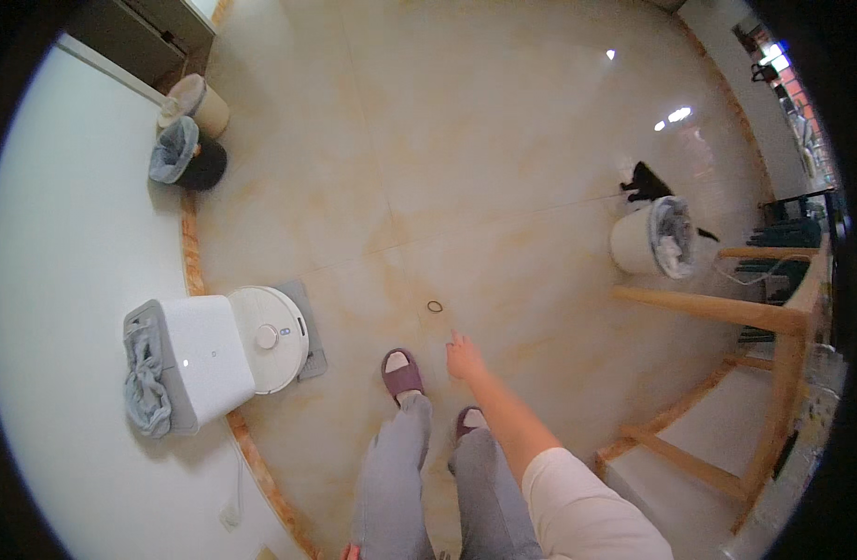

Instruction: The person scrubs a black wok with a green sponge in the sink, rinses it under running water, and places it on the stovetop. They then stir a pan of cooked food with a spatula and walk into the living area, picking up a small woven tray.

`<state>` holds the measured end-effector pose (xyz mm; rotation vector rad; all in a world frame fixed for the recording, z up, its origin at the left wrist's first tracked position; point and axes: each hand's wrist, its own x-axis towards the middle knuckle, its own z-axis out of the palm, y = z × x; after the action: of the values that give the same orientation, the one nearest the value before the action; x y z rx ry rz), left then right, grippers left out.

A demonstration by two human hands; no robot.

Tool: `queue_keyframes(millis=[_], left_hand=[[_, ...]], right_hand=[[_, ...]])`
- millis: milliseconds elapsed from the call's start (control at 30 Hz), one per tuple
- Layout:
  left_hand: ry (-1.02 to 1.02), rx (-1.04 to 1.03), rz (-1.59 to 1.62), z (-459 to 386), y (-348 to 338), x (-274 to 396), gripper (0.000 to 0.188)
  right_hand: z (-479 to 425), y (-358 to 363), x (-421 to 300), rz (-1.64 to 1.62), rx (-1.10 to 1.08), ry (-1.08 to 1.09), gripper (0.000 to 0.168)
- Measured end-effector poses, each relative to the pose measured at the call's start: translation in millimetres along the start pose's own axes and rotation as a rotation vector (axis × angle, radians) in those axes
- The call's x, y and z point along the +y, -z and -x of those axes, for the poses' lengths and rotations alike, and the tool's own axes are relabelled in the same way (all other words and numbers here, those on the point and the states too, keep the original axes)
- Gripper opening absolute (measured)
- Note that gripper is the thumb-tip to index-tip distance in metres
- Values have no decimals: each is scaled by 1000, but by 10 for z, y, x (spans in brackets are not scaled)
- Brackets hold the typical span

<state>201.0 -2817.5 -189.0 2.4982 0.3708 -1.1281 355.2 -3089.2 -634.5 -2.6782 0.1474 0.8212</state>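
Observation:
My right hand is stretched out low over the tiled floor, its index finger extended and the other fingers partly curled, with nothing held that I can see. Just beyond the fingertips, slightly to the left, a thin dark ring-shaped band lies flat on the floor; finger and band look apart. Only a few fingers of my left hand show at the bottom edge, beside the grey trouser leg; the rest is cut off.
A white robot vacuum sits in its dock at the left wall, a cloth on top. Two lined bins stand farther up. At right are another lined bin, a black cat and a wooden chair. Purple slippers are below.

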Motion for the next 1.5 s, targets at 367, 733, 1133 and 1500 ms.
queue_keyframes(millis=[367, 733, 1133, 1500], left_hand=[[10, -9, -75, -478, 129, -113, 87], [-174, 71, 70, -198, 207, -196, 87], [42, -70, -34, -439, 222, -252, 86], [177, -352, -165, -127, 830, 222, 80]], right_hand=[[-1220, -573, -37, -145, 103, -93, 33], [-685, 93, -79, -334, -20, -371, 28], [-1516, -665, -1, -260, 156, -471, 21], [2567, 648, -107, -1081, -149, -863, 29]])
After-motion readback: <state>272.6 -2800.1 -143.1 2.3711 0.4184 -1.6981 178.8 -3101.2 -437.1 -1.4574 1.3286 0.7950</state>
